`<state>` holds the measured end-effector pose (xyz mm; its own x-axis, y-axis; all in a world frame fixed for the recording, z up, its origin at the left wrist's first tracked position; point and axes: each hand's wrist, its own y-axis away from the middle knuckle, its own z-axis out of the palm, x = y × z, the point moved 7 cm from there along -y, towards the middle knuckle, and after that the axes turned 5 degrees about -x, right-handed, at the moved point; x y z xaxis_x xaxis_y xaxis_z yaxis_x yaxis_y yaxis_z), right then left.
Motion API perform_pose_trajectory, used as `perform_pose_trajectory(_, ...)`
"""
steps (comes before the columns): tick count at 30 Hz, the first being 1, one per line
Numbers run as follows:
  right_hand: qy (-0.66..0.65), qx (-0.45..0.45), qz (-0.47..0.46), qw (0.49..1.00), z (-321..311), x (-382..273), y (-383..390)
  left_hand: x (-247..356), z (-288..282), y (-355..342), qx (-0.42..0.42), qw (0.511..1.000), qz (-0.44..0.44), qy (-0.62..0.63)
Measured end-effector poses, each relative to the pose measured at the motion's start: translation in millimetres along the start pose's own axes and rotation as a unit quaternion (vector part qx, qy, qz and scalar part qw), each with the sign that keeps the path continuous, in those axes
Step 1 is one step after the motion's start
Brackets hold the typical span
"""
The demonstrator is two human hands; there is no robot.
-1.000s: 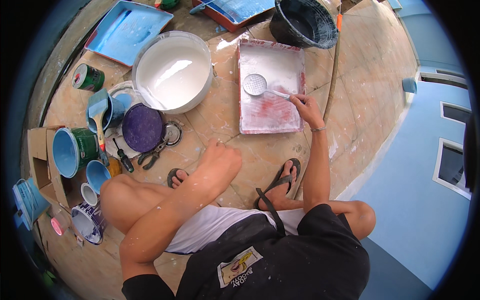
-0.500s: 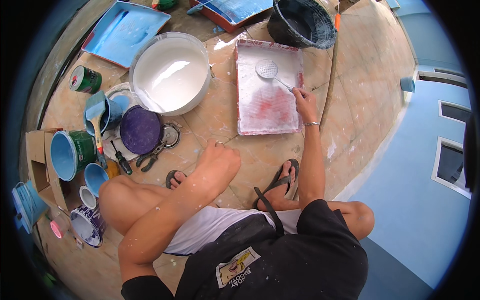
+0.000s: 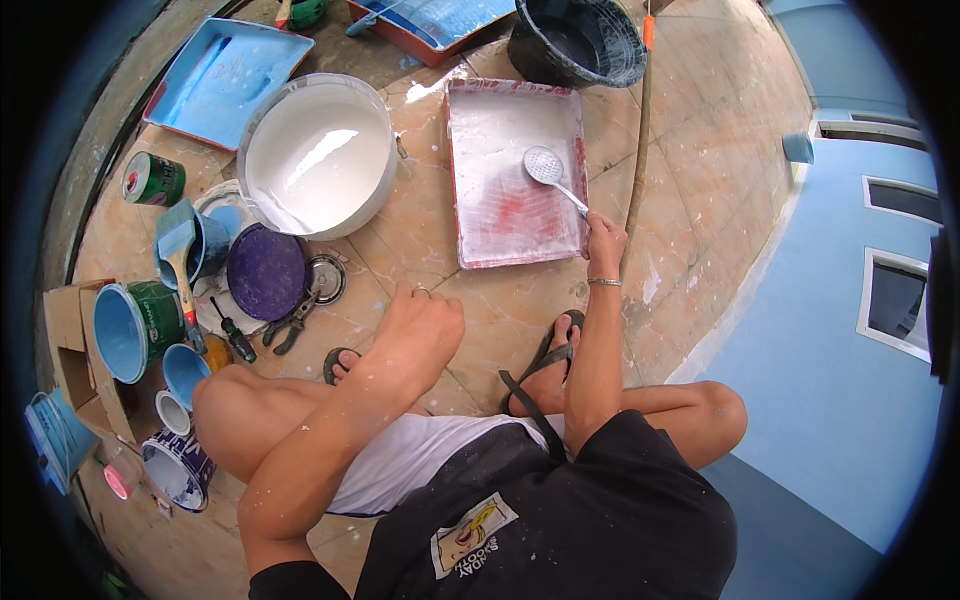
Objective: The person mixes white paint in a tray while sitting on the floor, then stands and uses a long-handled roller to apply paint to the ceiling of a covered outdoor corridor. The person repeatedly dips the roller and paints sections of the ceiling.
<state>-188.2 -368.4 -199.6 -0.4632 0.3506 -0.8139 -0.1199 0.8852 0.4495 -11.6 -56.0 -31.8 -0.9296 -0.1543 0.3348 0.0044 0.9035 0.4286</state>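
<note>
My right hand (image 3: 604, 243) grips the handle of a slotted spoon (image 3: 543, 166), its round perforated bowl over a red paint tray (image 3: 583, 150) coated in white paint. Red shows through streaks in the tray's near half. My left hand (image 3: 425, 322), with a ring on one finger, is loosely closed above the tiles beside my knee. No object shows in it, though the fingertips are partly hidden. Left of the tray stands a large round tub (image 3: 375, 200) of white paint.
A black bucket (image 3: 560, 45) stands behind the tray, with a pole (image 3: 641, 150) to its right. Blue-stained trays (image 3: 225, 75) lie far left. On the left are a paintbrush (image 3: 178, 250), a purple lid (image 3: 266, 270), pliers (image 3: 290, 330), a screwdriver (image 3: 235, 335) and paint cans (image 3: 140, 325).
The spoon has moved from the tray's far part toward me, over the red-streaked area, with my right hand drawn back. My left hand stays loosely closed. The whole view has shifted slightly.
</note>
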Motion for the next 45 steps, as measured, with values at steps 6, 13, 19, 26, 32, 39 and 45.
perform_pose_trajectory(6,-0.161,-0.140,-0.024,0.977,27,-5,-9,3,-1,-3,0.010,1.000,0.003,-0.006)
perform_pose_trajectory(13,-0.118,-0.016,-0.015,0.993,24,-5,-4,4,-4,1,0.015,1.000,-0.003,-0.013)
perform_pose_trajectory(19,-0.133,0.020,0.038,0.990,16,23,23,6,-2,2,-0.005,1.000,-0.003,-0.006)
perform_pose_trajectory(26,0.070,0.094,-0.150,0.982,34,-16,-24,4,1,0,-0.037,0.999,0.005,0.027)
perform_pose_trajectory(32,0.045,0.043,-0.137,0.989,91,-25,-62,4,0,4,-0.022,0.999,-0.006,0.032)
perform_pose_trajectory(39,-0.004,0.023,-0.119,0.993,108,-9,-73,3,-6,7,0.016,1.000,-0.011,0.013)
perform_pose_trajectory(45,-0.144,0.026,0.017,0.989,91,-15,-61,1,-4,8,0.031,0.999,-0.010,-0.006)
